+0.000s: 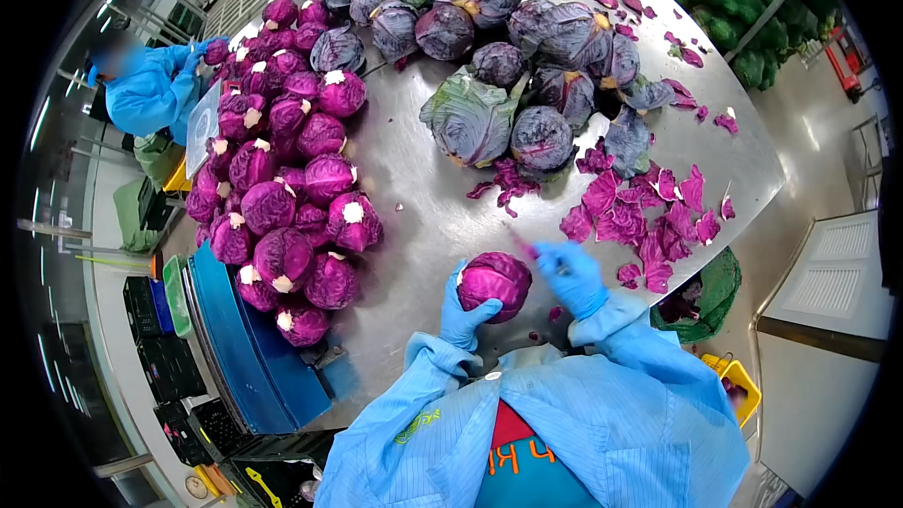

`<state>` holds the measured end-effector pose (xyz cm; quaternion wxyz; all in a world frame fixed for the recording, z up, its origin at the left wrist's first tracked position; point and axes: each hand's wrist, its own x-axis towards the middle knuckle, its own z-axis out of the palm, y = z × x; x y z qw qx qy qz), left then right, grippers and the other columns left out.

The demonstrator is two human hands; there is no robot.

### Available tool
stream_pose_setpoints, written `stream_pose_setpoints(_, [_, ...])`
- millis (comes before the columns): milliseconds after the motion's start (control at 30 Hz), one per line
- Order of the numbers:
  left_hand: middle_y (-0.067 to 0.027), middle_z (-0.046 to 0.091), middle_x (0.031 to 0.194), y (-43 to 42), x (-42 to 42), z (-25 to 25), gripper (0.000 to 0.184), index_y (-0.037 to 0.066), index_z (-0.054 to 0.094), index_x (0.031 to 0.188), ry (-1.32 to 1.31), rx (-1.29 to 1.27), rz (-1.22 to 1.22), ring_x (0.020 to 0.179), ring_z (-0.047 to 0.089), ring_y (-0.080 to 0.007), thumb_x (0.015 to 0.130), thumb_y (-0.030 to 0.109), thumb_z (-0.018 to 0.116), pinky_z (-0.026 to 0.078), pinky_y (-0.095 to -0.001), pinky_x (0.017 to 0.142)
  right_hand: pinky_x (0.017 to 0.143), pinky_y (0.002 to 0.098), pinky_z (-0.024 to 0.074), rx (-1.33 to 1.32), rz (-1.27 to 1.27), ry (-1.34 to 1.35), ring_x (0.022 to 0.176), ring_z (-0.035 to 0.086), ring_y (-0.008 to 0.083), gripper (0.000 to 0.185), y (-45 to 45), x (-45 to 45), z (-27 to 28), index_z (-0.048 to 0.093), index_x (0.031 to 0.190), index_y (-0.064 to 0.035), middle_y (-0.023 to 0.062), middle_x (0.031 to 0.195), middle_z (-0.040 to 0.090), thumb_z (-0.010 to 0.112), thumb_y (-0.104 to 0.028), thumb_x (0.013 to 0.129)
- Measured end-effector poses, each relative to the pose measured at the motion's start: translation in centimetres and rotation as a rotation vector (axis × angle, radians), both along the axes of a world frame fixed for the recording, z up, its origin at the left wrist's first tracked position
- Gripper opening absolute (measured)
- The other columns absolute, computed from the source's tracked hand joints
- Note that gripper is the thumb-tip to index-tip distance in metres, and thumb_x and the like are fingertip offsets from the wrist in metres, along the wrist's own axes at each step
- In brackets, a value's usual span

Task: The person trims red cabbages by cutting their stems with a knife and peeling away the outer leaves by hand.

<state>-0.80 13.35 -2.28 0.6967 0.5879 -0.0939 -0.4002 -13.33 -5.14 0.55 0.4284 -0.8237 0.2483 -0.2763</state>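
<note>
My left hand (463,312), in a blue glove, is wrapped round the side of a peeled red cabbage (496,284) just above the steel table. To its right, my right hand (572,279), gloved too, is closed on a slim knife (515,239) that points up and left; motion blurs it. The blade is apart from the cabbage. Beyond my hands lies a heap of untrimmed red cabbages (542,138) with dull outer leaves. Trimmed red cabbages (284,259) with pale cut stems are piled to the left.
Torn purple leaves (649,216) litter the right of the steel table (404,179). Below its right edge sit a green bag (720,296) and a yellow crate (738,386). Blue panels (249,348) stand at the left edge. A co-worker (155,89) in blue is beyond the pile.
</note>
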Motion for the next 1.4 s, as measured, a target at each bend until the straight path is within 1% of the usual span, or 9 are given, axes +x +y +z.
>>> stream_pose_setpoints(133, [-0.0149,0.042,0.131,1.3,0.5,-0.1,0.111,0.004,0.031,0.142,-0.542,0.244,-0.093,0.121,0.047,-0.0281,0.054,0.032,0.092,0.04,-0.0397,0.104,0.067,0.0222,0.0476,0.659,-0.595,-0.304,0.076,0.054,0.0105,0.041,-8.3,-1.0,3.0,0.06,0.124,-0.0037,0.0021,0.091,0.062,0.071,-0.013,0.086])
stream_pose_setpoints(233, [-0.0185,0.039,0.134,1.3,0.9,0.9,0.118,0.004,0.027,0.144,-0.816,0.237,-0.15,0.126,0.041,-0.0343,0.05,0.032,0.092,0.036,-0.042,0.107,0.075,0.0207,0.0462,0.228,-0.607,-0.123,0.086,0.05,0.0074,0.06,-11.9,-3.2,-1.7,0.048,0.136,-0.0012,0.0009,0.098,0.056,0.073,-0.008,0.082])
stream_pose_setpoints(367, [-0.024,0.023,0.148,0.2,1.4,2.8,0.116,0.007,0.027,0.146,-1.12,0.322,-0.372,0.134,0.03,-0.0428,0.052,0.034,0.09,0.027,-0.0467,0.112,0.06,0.022,0.0497,0.929,-0.387,-0.282,0.08,0.058,0.0094,0.049,-7.1,-0.6,-2.0,0.05,0.135,-0.0043,0.0028,0.109,0.062,0.065,-0.013,0.089])
stream_pose_setpoints(600, [-0.027,0.024,0.146,-1.1,-1.5,3.5,0.11,0.002,0.03,0.142,-1.109,0.478,-0.189,0.138,0.023,-0.0399,0.059,0.044,0.088,0.023,-0.0467,0.113,0.087,0.0327,0.0508,1.028,-0.448,-0.503,0.11,0.054,0.0183,0.055,-6.4,1.6,-9.3,0.039,0.144,-0.0072,0.0061,0.141,0.045,0.056,-0.013,0.092])
stream_pose_setpoints(800, [-0.0149,0.043,0.127,1.0,-3.8,0.8,0.11,-0.003,0.032,0.136,-0.374,0.434,0.158,0.118,0.049,-0.0256,0.052,0.027,0.096,0.044,-0.0352,0.1,0.09,0.0329,0.0434,0.707,-0.934,-0.736,0.1,0.053,0.0171,0.053,-11.7,-10.2,-9.5,0.048,0.134,-0.0072,0.0053,0.107,0.053,0.061,-0.007,0.083])
stream_pose_setpoints(933, [-0.0141,0.041,0.134,1.8,-1.6,-0.1,0.108,-0.001,0.03,0.14,-0.572,0.351,0.031,0.123,0.047,-0.0254,0.055,0.02,0.094,0.04,-0.0371,0.105,0.086,0.0305,0.0434,0.137,-1.052,-0.202,0.093,0.052,0.0145,0.049,-8.6,-13.8,-6.2,0.045,0.14,-0.0043,0.0054,0.118,0.056,0.05,-0.009,0.091])
stream_pose_setpoints(1167, [-0.0185,0.034,0.142,0.9,-2.0,-0.2,0.104,-0.002,0.026,0.143,-0.431,0.315,0.036,0.128,0.043,-0.0294,0.063,0.018,0.088,0.036,-0.0377,0.108,0.066,0.0316,0.0524,1.606,-0.177,-0.112,0.077,0.058,0.0137,0.048,6.4,-6.2,-3.3,0.049,0.134,-0.0077,0.0046,0.099,0.059,0.061,-0.019,0.089])
stream_pose_setpoints(1267, [-0.0173,0.036,0.138,-0.8,-3.0,0.3,0.104,-0.002,0.028,0.141,-0.812,0.619,0.07,0.125,0.044,-0.0285,0.06,0.022,0.089,0.037,-0.0375,0.106,0.074,0.0345,0.0531,1.777,0.066,-0.128,0.086,0.059,0.0163,0.049,7.6,-5.4,-5.6,0.047,0.131,-0.0087,0.0023,0.1,0.057,0.065,-0.02,0.086])
stream_pose_setpoints(1400, [-0.0163,0.038,0.132,-1.2,-2.4,-1.2,0.106,0.0,0.03,0.135,-0.512,0.452,0.201,0.123,0.043,-0.0273,0.054,0.027,0.093,0.04,-0.0367,0.103,0.08,0.0394,0.0526,1.464,-0.185,-0.503,0.099,0.061,0.0212,0.053,1.8,-5.9,-8.6,0.045,0.138,-0.01,0.0072,0.115,0.06,0.061,-0.019,0.089])
